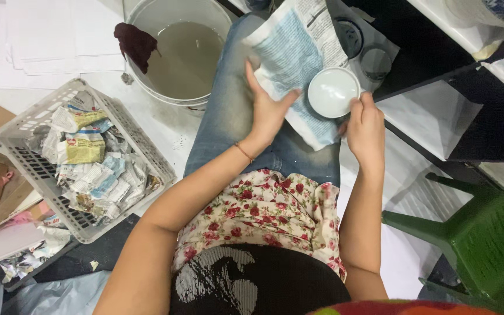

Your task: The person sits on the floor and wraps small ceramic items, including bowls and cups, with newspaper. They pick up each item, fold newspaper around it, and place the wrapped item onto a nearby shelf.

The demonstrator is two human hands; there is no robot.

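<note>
A sheet of newspaper [298,52] lies over my lap on blue jeans. My left hand [268,108] rests flat on it, fingers spread and pressing the paper near its left edge. A small white round bowl [333,91] sits on the paper's right side. My right hand [366,125] holds the bowl's near rim with its fingertips.
A grey bucket [147,79] of murky liquid stands to the left, with a dark red cloth [135,42] draped over its rim. A white plastic basket [27,125] holds several crumpled newspaper pieces. A green plastic stool [473,245] is at lower right; dark shelving [497,116] stands at right.
</note>
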